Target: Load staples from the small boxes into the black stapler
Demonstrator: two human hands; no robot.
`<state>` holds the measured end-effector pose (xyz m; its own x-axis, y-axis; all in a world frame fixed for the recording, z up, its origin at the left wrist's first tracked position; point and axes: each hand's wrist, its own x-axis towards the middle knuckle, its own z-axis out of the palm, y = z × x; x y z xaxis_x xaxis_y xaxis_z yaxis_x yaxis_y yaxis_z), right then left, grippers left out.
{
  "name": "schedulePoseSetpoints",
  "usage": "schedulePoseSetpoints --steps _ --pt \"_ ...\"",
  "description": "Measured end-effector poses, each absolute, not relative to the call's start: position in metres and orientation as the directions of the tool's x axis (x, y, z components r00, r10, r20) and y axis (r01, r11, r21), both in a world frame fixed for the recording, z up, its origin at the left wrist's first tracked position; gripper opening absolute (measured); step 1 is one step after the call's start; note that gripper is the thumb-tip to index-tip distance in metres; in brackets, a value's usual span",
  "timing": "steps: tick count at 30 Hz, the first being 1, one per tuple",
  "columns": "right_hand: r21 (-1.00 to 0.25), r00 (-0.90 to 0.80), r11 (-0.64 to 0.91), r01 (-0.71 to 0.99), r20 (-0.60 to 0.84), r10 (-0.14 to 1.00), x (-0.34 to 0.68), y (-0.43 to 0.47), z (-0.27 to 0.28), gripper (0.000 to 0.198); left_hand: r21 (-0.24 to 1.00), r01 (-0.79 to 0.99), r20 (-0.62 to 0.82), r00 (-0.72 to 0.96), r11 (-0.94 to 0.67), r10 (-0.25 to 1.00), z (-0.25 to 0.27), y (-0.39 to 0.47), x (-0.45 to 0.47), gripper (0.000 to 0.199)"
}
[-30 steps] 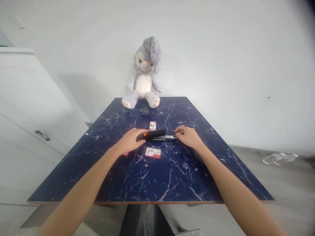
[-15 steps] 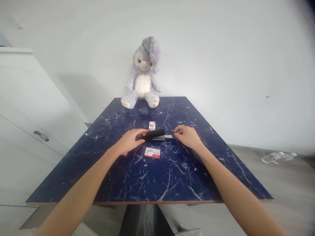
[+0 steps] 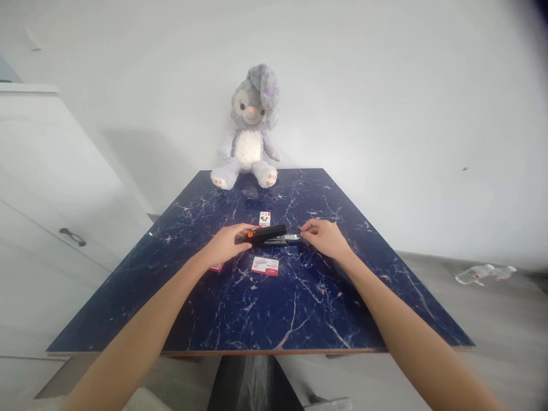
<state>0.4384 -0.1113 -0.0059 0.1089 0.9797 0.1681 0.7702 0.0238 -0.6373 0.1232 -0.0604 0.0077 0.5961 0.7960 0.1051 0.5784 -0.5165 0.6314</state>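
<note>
A black stapler with an orange mark at its left end lies in the middle of the table, its metal staple tray jutting out to the right. My left hand grips the stapler's left end between thumb and fingers. At the metal tip on the right, my right hand is closed in a pinch; whatever lies between its fingertips is too small to make out. Just in front of the stapler is a small white and red box. Another red box is partly hidden under my left wrist.
Behind the stapler lies a white and red card or box. A grey plush rabbit sits at the far edge of the dark blue marbled table. A white cabinet stands at left; clear plastic bottles lie on the floor at right.
My right hand has shifted very slightly left, and the stapler's metal tray sticks out a little less. My left hand keeps its hold on the stapler.
</note>
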Motion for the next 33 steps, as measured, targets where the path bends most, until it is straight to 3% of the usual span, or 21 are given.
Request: schedulePoseSetpoints --steps 22,28,33 --pt "-0.767 0.029 0.066 0.638 0.109 0.994 0.422 -0.120 -0.003 0.024 0.706 0.549 0.078 0.568 -0.448 0.819 0.008 -0.061 0.123 0.049" --pt "-0.805 -0.029 0.087 0.588 0.086 0.996 0.408 -0.122 -0.006 0.032 0.710 0.538 0.088 0.573 -0.455 0.815 0.007 -0.061 0.124 0.049" --pt "-0.804 -0.013 0.096 0.586 0.109 0.994 0.402 -0.124 -0.008 0.050 0.706 0.538 0.088 0.578 -0.460 0.811 0.006 -0.060 0.124 0.049"
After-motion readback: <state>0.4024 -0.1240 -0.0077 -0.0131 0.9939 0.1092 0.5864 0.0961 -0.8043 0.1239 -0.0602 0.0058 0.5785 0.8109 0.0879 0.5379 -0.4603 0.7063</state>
